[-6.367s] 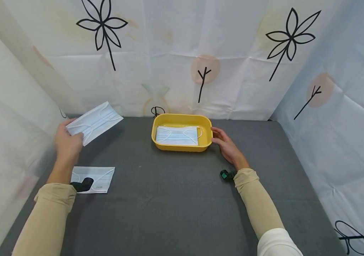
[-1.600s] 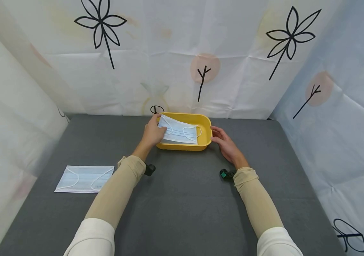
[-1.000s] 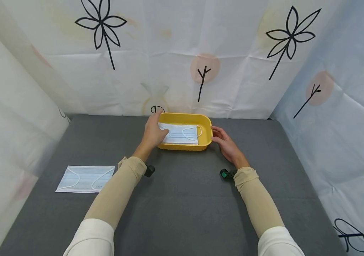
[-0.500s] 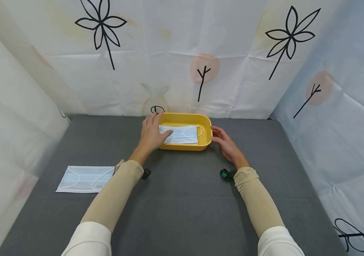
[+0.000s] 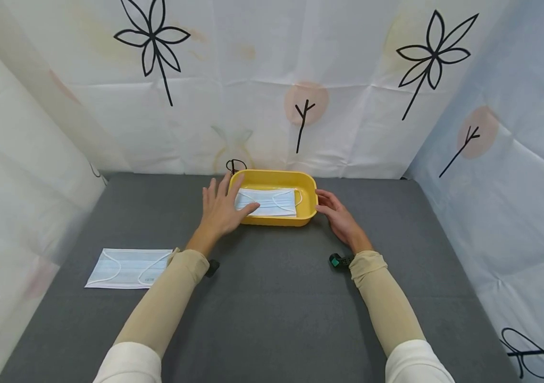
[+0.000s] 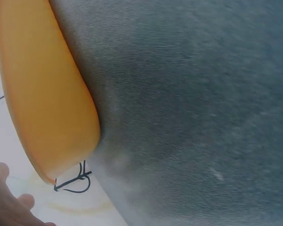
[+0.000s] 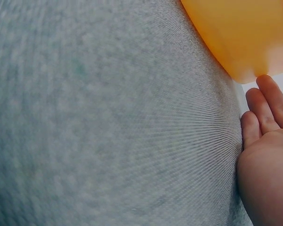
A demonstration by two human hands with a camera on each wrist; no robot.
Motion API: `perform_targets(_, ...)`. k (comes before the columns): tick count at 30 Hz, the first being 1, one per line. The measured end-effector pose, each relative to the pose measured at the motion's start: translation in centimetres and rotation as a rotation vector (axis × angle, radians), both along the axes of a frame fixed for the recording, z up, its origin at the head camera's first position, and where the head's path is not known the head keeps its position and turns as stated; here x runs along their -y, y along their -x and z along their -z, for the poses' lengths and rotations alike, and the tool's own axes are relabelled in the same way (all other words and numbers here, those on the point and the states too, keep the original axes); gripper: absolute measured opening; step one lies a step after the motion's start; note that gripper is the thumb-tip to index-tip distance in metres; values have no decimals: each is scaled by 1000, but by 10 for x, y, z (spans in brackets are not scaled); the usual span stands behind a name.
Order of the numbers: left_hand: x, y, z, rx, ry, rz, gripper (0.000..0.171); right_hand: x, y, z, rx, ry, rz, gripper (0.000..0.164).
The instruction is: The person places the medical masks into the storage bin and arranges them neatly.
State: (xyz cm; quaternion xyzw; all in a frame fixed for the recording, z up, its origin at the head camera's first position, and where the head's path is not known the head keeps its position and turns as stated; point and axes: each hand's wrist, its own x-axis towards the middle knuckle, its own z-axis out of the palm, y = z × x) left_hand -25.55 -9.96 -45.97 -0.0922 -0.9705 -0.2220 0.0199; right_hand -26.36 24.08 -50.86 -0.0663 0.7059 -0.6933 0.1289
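A yellow tray (image 5: 276, 221) stands at the table's back edge, with pale blue face masks (image 5: 272, 204) lying flat in it. How many are stacked there I cannot tell. My left hand (image 5: 220, 213) is over the tray's left end, fingers spread and nothing held; it hides that corner. In the left wrist view its fingertips show beside the tray's outer wall (image 6: 47, 94). My right hand (image 5: 342, 221) rests its fingertips against the tray's right end; in the right wrist view those fingers look nearly straight. Another face mask (image 5: 125, 269) lies on the table at left, its ear loops up.
Dark grey cloth covers the table (image 5: 272, 308). White printed fabric walls (image 5: 252, 96) rise behind the tray and at both sides. A dark wrist device (image 5: 341, 261) sits on the right wrist.
My left hand carried a mask from the left into the tray and let go of it. Since then its fingers have spread and it has drawn back leftward. My right hand has stayed put.
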Motion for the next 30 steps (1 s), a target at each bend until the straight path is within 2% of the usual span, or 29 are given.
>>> perform_targets(8, 15, -10, 7, 19, -21, -49, 88, 0, -1, -1, -3, 0, -3, 58)
perform_targets(17, 44, -21, 11, 27, -63, -134, 89, 0, 0, 0, -8, 8, -4, 59)
perform_targets(24, 66, -29, 18, 36, -63, -175, 94, -1, -1, -1, -17, 6, -13, 59)
perform_targets(30, 83, -36, 19, 32, -71, -209, 96, -1, -1, 0, -12, 0, -11, 59)
